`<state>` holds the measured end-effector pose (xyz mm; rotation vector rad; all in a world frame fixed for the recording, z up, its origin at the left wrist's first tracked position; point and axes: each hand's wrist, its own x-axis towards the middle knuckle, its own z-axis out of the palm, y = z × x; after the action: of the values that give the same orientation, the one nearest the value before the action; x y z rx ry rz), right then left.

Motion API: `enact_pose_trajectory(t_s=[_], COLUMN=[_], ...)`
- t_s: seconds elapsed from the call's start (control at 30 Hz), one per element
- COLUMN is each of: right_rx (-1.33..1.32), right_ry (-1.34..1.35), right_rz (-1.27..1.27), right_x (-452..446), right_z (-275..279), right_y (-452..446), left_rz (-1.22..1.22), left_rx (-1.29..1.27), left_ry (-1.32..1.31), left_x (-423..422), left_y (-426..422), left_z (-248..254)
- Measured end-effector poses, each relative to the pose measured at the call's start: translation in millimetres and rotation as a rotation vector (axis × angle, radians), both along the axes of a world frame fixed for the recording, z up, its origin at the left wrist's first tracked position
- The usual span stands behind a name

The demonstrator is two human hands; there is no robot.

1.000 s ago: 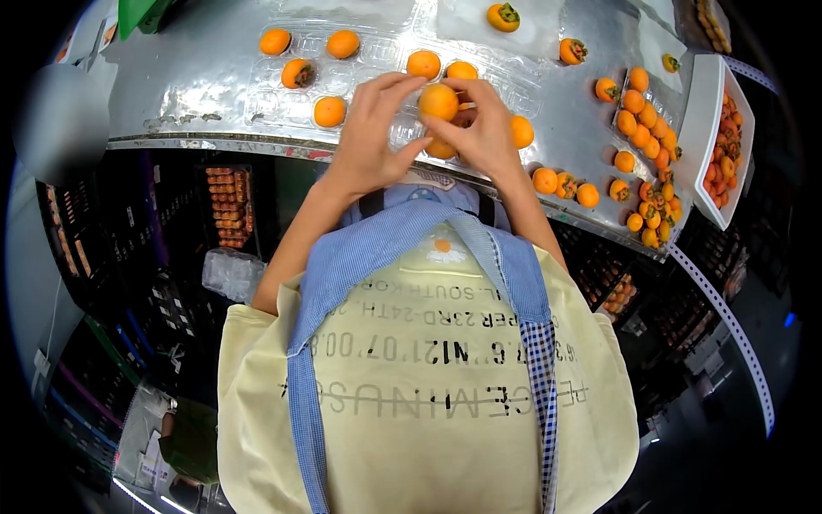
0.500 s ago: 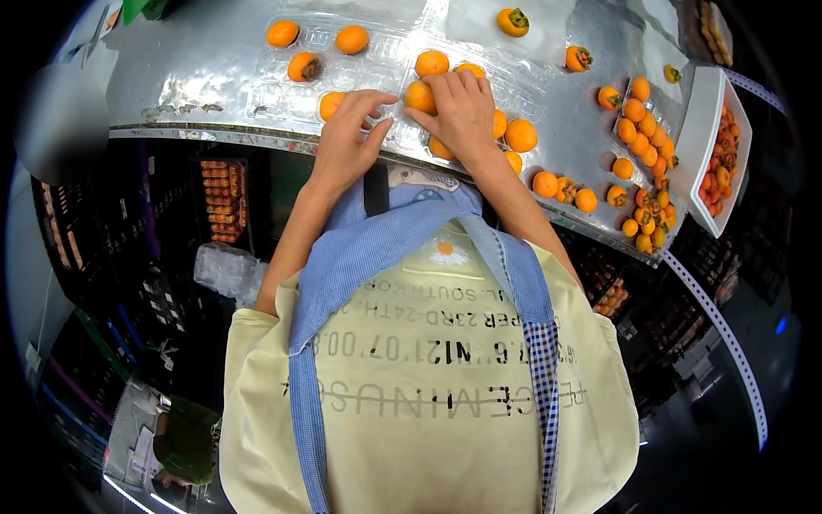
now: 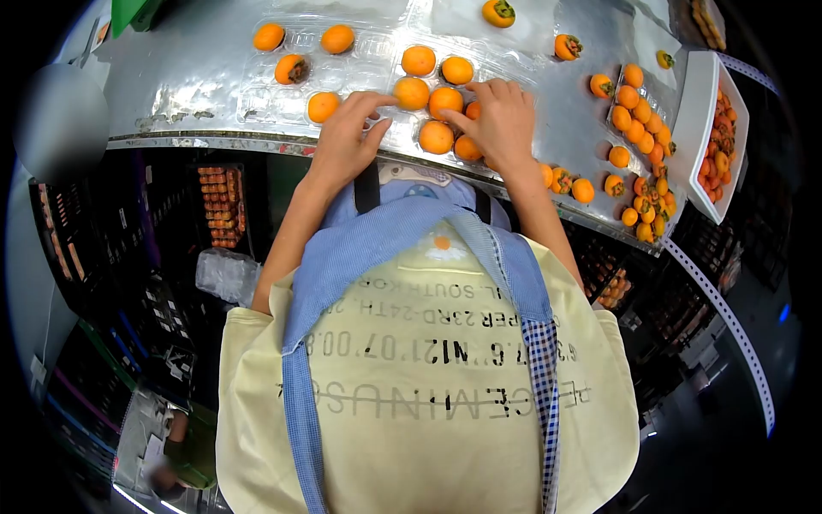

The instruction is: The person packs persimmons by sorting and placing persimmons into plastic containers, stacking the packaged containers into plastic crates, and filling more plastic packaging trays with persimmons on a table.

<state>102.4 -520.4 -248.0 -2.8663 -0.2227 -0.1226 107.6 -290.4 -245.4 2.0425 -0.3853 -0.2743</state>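
Observation:
My left hand (image 3: pixel 349 135) is held over the front part of a clear plastic tray (image 3: pixel 278 98), its thumb and fingers apart. A persimmon (image 3: pixel 324 107) lies just left of it, and its index fingertip comes close to another persimmon (image 3: pixel 412 93). Over the tray's right part is my right hand (image 3: pixel 503 124), with thumb and fingers spread on either side of an orange persimmon (image 3: pixel 473 110) that is partly hidden. Its thumb tip is close to another persimmon (image 3: pixel 446 102); I cannot tell whether they touch. The right hand and wrist partly cover the fruit beneath.
The metal table (image 3: pixel 171 111) has its front edge just before my apron. Loose persimmons (image 3: pixel 634 128) cluster at the right, beside a white bin (image 3: pixel 695 128) of more fruit. Below left are packed fruit trays (image 3: pixel 223 206) and clear plastic packaging (image 3: pixel 227 274).
My right hand has left the persimmon near the tray's middle and moved right over other fruit. That persimmon rests in the tray. My left hand has stayed nearly in place.

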Motion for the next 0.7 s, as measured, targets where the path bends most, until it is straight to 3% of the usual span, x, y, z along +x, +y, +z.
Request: enact_pose_trajectory(t_s=[0.17, 0.7], right_rx=[-0.048, 0.056], right_ry=[-0.082, 0.154], right_rz=[0.007, 0.254], right_x=[2, 14], right_z=[-6, -2], right_y=[14, 7], left_rz=[-0.058, -0.133], left_rx=[0.013, 0.046], left_ry=[-0.030, -0.087], left_x=[2, 4], left_y=[-7, -14], left_z=[5, -3])
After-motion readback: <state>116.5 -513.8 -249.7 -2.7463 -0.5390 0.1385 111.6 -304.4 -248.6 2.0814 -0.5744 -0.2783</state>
